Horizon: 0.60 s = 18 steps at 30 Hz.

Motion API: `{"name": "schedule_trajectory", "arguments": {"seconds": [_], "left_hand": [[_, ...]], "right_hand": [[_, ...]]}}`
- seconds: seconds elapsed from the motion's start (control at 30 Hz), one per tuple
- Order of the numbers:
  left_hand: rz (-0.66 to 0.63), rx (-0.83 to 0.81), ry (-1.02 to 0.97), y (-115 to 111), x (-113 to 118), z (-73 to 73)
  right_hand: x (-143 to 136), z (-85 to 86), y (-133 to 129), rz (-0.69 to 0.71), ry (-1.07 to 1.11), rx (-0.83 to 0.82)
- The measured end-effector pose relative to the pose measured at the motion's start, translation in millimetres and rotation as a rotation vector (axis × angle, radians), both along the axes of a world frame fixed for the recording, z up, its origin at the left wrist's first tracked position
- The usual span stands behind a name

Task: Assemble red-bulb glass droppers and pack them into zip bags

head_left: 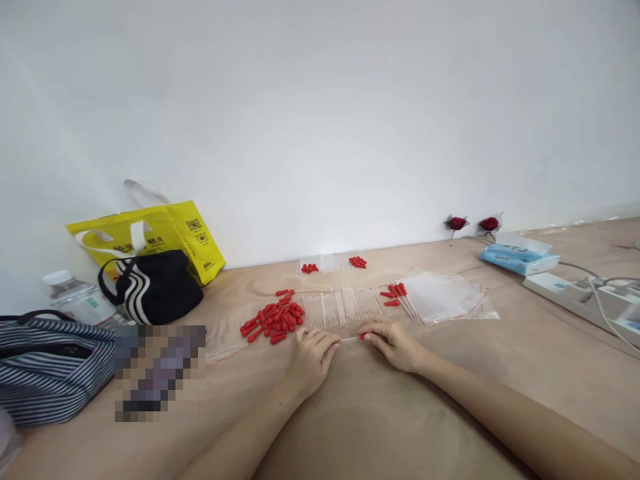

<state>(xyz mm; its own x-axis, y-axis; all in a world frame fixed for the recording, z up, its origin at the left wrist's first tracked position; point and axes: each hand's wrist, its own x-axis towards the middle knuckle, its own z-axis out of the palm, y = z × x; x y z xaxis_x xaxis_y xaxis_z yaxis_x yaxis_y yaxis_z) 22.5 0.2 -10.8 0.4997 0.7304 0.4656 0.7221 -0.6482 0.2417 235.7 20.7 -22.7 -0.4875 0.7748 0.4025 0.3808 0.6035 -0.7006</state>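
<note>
Left hand (315, 352): grip pinched on thin white stick (349, 339), low over brown table (525, 353). Right hand (393, 343): grip pinched on small glossy red piece (363, 337) by stick's right end; joined or not, can't tell. Heap of red bulb-shaped pieces (275, 320) beyond left hand, row of thin pale sticks (345, 307) beside it, clear plastic bags (440, 297) farther right.

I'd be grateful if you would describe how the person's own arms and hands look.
The left hand and right hand are ungloved, with slender fingers. Both forearms are bare, with no sleeve, watch or bracelet showing.
</note>
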Motion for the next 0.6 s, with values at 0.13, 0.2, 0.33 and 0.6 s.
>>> {"name": "schedule_trajectory", "arguments": {"seconds": [0.13,0.2,0.33,0.6], "left_hand": [[-0.008,0.014,-0.014,-0.7,-0.2,-0.4],[-0.01,0.008,-0.018,-0.6,-0.4,-0.9],[-0.018,-0.012,-0.027,0.1,-0.9,-1.4],[-0.057,0.036,-0.026,-0.1,-3.6,-1.9]], "right_hand": [[-3.3,5.9,-2.4,-0.034,-0.017,-0.021],[-4.5,6.9,-3.4,-0.039,-0.015,-0.052],[-4.9,5.7,-3.7,-0.014,0.014,-0.139],[-3.9,-0.6,-2.1,0.104,0.036,-0.217]]}}
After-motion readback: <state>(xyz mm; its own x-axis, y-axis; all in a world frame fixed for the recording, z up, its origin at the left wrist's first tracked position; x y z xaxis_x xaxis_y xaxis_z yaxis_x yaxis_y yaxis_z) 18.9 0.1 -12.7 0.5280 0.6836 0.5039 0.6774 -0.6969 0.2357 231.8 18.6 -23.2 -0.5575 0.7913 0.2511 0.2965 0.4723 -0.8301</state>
